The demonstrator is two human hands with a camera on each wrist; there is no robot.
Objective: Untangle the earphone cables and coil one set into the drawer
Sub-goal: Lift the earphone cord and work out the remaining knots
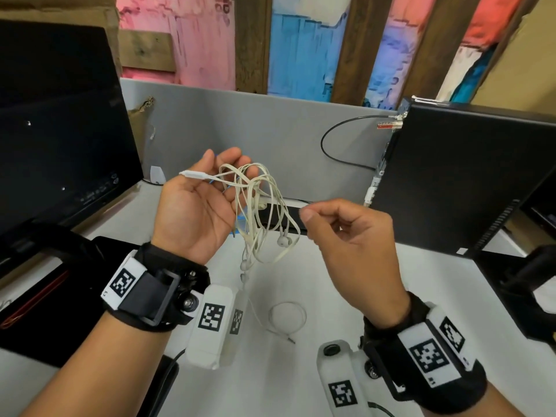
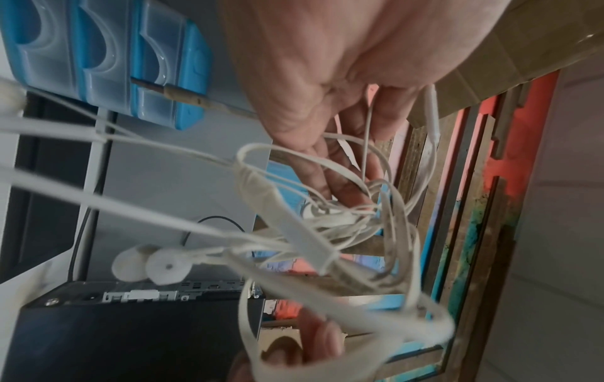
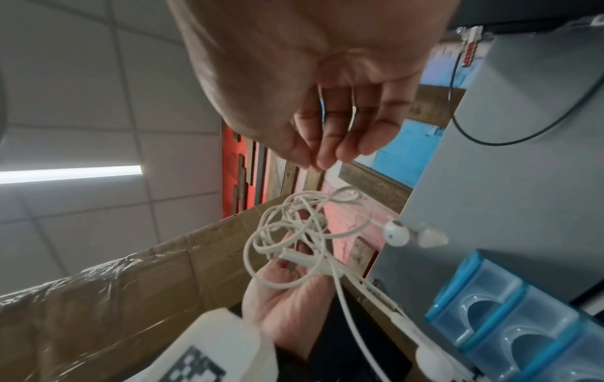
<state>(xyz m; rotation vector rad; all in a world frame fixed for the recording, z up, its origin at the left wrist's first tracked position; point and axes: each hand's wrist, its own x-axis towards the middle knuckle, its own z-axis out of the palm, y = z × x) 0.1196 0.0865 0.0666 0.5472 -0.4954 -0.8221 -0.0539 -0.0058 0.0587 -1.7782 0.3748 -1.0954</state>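
My left hand is raised palm up over the white desk, its fingers loosely curled round a tangle of white earphone cables. An inline remote lies across the thumb, and earbuds dangle below. The left wrist view shows the same tangle hanging from that hand. Just right of the tangle, my right hand has thumb and fingertips pinched together; no strand shows between them. A second thin white cable lies coiled on the desk. The blue drawer unit stands by the partition.
A dark monitor stands at the left and a black computer case at the right, with a black cable looping from it. A grey partition closes the back. A black pad lies at the near left.
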